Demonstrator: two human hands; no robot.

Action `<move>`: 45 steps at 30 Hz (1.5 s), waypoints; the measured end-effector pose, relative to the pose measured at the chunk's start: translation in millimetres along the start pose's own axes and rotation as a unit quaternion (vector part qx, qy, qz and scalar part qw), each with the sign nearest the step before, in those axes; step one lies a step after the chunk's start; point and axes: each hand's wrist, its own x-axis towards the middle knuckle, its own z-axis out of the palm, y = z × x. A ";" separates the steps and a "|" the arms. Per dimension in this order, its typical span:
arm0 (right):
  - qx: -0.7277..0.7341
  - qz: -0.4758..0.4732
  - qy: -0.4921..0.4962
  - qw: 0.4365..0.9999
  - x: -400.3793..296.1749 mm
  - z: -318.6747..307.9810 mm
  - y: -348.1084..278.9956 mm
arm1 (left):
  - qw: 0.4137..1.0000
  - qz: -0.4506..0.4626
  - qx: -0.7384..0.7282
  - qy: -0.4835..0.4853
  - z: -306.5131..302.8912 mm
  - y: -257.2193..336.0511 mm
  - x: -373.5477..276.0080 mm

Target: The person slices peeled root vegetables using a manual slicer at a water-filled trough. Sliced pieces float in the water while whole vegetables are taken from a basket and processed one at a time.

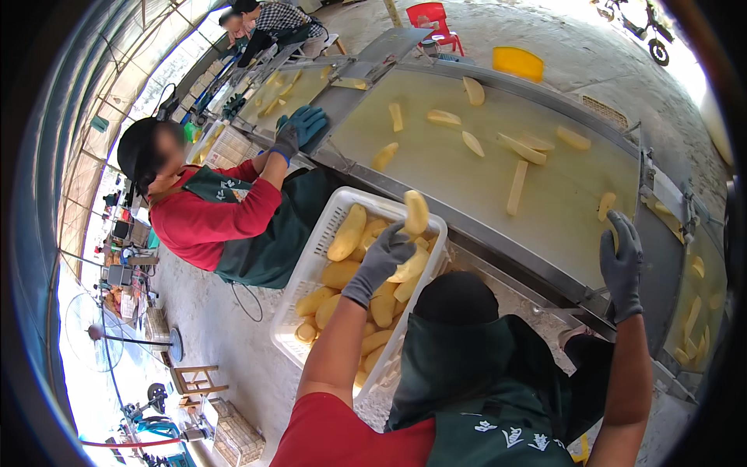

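Note:
My left hand (388,250), in a grey knit glove, holds a peeled yellow piece of produce (416,213) upright at its fingertips. It is above a white slatted plastic crate (341,200) filled with long, peeled yellow produce (340,273). My right hand (622,260), also gloved in grey, is raised at the right end of a metal trough (373,175) of cloudy yellowish liquid. Its thumb stands apart from the fingers. Just beyond the fingertips lies a small cut piece (607,205); whether they touch is unclear. Several wedges and strips (521,148) lie spread across the trough.
A co-worker (216,216) in a red top and dark apron sits left of the crate, gloved hands at a metal divider. Farther trough sections lie left and right (694,315). Beyond them are a red chair (435,26) and a yellow container (518,63). A fan (96,333) stands behind.

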 end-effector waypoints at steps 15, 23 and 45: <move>0.002 0.026 0.014 1.000 2.5 -7.0 -7.4 | 0.925 -0.085 0.321 0.183 27.1 -83.9 31.2; 0.007 0.023 0.039 0.999 1.4 -11.2 -0.1 | 0.931 -0.123 -0.323 0.118 14.2 -100.4 36.9; 0.042 0.069 0.190 0.979 -47.0 -83.6 -40.1 | 0.818 -0.083 -0.319 -0.472 331.1 226.5 -15.7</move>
